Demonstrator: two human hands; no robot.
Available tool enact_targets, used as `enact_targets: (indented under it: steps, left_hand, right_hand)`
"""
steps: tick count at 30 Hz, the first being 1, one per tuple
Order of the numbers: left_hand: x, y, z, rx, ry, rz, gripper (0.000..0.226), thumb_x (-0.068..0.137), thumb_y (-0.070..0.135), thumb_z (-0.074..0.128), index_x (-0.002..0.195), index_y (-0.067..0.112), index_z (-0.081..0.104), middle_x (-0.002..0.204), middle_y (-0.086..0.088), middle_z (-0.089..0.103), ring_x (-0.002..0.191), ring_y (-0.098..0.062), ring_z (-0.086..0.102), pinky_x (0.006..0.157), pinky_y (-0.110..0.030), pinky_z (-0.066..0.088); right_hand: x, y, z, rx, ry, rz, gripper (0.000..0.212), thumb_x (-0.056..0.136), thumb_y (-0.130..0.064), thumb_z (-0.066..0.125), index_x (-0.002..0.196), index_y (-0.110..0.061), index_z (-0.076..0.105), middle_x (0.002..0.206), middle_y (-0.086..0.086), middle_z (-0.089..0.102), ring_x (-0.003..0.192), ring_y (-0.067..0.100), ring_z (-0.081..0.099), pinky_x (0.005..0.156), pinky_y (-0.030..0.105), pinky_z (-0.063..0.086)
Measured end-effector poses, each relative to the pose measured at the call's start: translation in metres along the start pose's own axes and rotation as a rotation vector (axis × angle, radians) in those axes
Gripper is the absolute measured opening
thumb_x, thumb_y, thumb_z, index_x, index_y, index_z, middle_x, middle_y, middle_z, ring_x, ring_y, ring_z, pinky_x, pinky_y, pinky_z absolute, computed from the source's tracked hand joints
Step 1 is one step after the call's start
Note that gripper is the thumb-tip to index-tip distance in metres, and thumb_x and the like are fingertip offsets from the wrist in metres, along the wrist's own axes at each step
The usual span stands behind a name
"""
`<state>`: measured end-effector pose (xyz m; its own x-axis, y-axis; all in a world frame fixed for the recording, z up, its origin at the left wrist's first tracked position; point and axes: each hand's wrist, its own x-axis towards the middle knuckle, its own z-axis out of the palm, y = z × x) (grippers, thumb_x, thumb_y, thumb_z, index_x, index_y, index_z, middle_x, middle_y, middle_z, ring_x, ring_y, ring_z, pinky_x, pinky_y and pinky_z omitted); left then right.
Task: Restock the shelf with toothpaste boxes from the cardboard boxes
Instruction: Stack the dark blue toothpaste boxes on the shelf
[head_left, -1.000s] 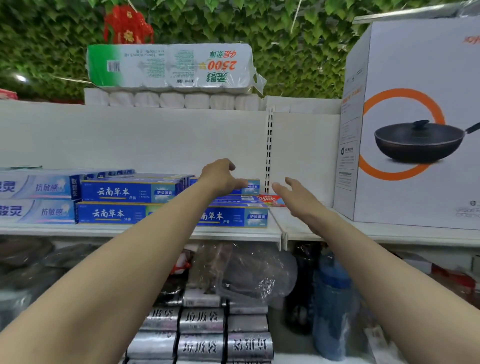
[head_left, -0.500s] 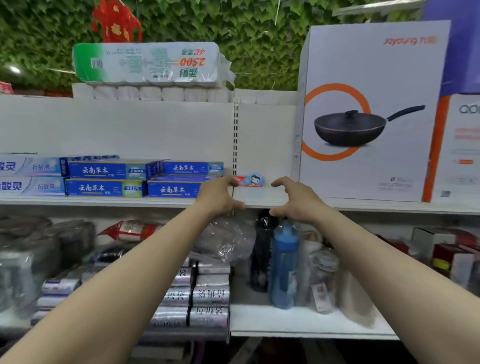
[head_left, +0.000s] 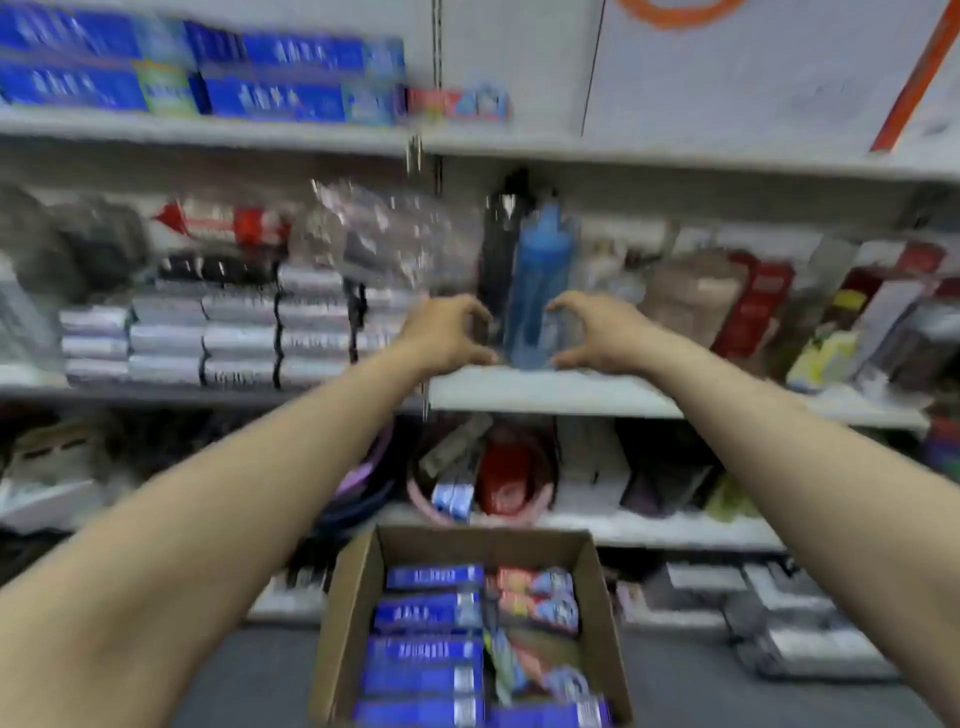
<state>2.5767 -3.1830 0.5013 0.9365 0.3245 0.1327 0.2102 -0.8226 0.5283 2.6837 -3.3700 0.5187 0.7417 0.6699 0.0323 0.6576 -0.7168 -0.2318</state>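
- Fingers (head_left: 475, 313) of left hand (head_left: 447, 332) and right hand (head_left: 597, 332) loosely curved, thumbs apart, holding nothing; palms facing, seemingly shaped for a long carton.
- Raised before middle shelf (head_left: 571, 389), either side of blue bottle (head_left: 540, 291); contact unclear through blur.
- Toothpaste boxes (head_left: 426, 613) flat in rows inside open cardboard box (head_left: 358, 597) below, between the forearms: handy for lifting by the ends.
- Blue stack (head_left: 270, 98) on top shelf (head_left: 208, 132), faces outward, probably for reading from the aisle.

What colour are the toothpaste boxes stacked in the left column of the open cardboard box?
The toothpaste boxes are blue with pale lettering; head view, though blurred.
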Motion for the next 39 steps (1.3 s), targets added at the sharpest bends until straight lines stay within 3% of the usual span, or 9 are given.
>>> enact_targets:
  steps: [2, 6, 13, 18, 22, 24, 28, 34, 39]
  left_hand:
    - [-0.01, -0.019, 0.033, -0.051, -0.077, -0.056, 0.062, 0.072, 0.038, 0.084, 0.127, 0.023, 0.059, 0.132, -0.004, 0.058, 0.124, -0.024, 0.051, 0.1, -0.034, 0.043]
    - [-0.036, -0.067, 0.106, -0.101, -0.287, -0.171, 0.059, 0.075, 0.035, 0.082, 0.127, 0.019, 0.06, 0.128, -0.001, 0.061, 0.119, -0.019, 0.056, 0.091, -0.024, 0.041]
    - [-0.099, -0.171, 0.226, -0.122, -0.628, -0.416, 0.051, 0.076, 0.041, 0.08, 0.12, 0.019, 0.066, 0.125, -0.002, 0.064, 0.115, -0.019, 0.059, 0.087, -0.021, 0.039]
    - [-0.15, -0.229, 0.3, -0.168, -0.892, -0.539, 0.052, 0.077, 0.046, 0.078, 0.12, 0.019, 0.066, 0.127, -0.002, 0.062, 0.118, -0.02, 0.057, 0.099, -0.029, 0.044]
    - [-0.169, -0.26, 0.334, -0.159, -1.036, -0.573, 0.051, 0.081, 0.05, 0.072, 0.121, 0.02, 0.063, 0.141, -0.002, 0.052, 0.127, -0.023, 0.049, 0.104, -0.032, 0.039]
    - [-0.171, -0.272, 0.344, -0.138, -1.074, -0.585, 0.052, 0.081, 0.053, 0.071, 0.121, 0.022, 0.063, 0.143, -0.001, 0.05, 0.129, -0.023, 0.047, 0.106, -0.032, 0.038]
    - [-0.173, -0.291, 0.356, -0.1, -1.106, -0.592, 0.055, 0.078, 0.051, 0.075, 0.121, 0.02, 0.063, 0.13, 0.001, 0.057, 0.119, -0.018, 0.052, 0.088, -0.022, 0.037]
    - [-0.173, -0.308, 0.366, -0.04, -1.144, -0.581, 0.048, 0.074, 0.05, 0.078, 0.112, 0.023, 0.068, 0.123, 0.005, 0.061, 0.113, -0.015, 0.054, 0.093, -0.022, 0.04]
    - [-0.166, -0.311, 0.373, -0.033, -1.122, -0.603, 0.035, 0.076, 0.043, 0.079, 0.103, 0.021, 0.073, 0.118, 0.004, 0.064, 0.113, -0.016, 0.056, 0.09, -0.024, 0.042]
  right_hand:
    - [-0.006, 0.008, 0.032, 0.037, -0.093, 0.033, 0.075, 0.078, -0.04, 0.081, 0.142, -0.025, 0.046, 0.146, 0.01, 0.049, 0.132, 0.031, 0.047, 0.105, 0.036, 0.04]
    - [-0.017, 0.025, 0.109, 0.097, -0.279, 0.08, 0.072, 0.079, -0.04, 0.081, 0.141, -0.021, 0.05, 0.141, 0.008, 0.054, 0.126, 0.027, 0.052, 0.096, 0.03, 0.041]
    - [-0.047, 0.053, 0.263, 0.192, -0.703, 0.233, 0.064, 0.082, -0.043, 0.078, 0.136, -0.016, 0.056, 0.138, 0.006, 0.057, 0.124, 0.023, 0.055, 0.104, 0.031, 0.043]
    - [-0.087, 0.07, 0.354, 0.229, -0.956, 0.355, 0.052, 0.085, -0.048, 0.073, 0.126, -0.017, 0.062, 0.133, 0.002, 0.058, 0.118, 0.021, 0.054, 0.099, 0.028, 0.042]
    - [-0.106, 0.082, 0.391, 0.252, -1.055, 0.403, 0.049, 0.086, -0.045, 0.073, 0.12, -0.012, 0.063, 0.129, 0.003, 0.058, 0.103, 0.016, 0.05, 0.084, 0.026, 0.039]
    - [-0.109, 0.087, 0.403, 0.257, -1.096, 0.437, 0.051, 0.088, -0.04, 0.073, 0.126, -0.008, 0.059, 0.136, 0.003, 0.056, 0.107, 0.015, 0.05, 0.087, 0.026, 0.04]
    - [-0.109, 0.097, 0.42, 0.197, -1.166, 0.423, 0.064, 0.094, -0.044, 0.063, 0.145, -0.008, 0.046, 0.153, 0.004, 0.041, 0.135, 0.023, 0.042, 0.097, 0.024, 0.036]
    - [-0.111, 0.109, 0.445, 0.2, -1.21, 0.427, 0.049, 0.092, -0.051, 0.063, 0.126, -0.015, 0.059, 0.124, 0.0, 0.054, 0.115, 0.022, 0.052, 0.086, 0.03, 0.042]
    - [-0.106, 0.116, 0.454, 0.217, -1.228, 0.44, 0.045, 0.091, -0.054, 0.063, 0.123, -0.024, 0.061, 0.124, 0.001, 0.054, 0.106, 0.019, 0.051, 0.068, 0.024, 0.039]
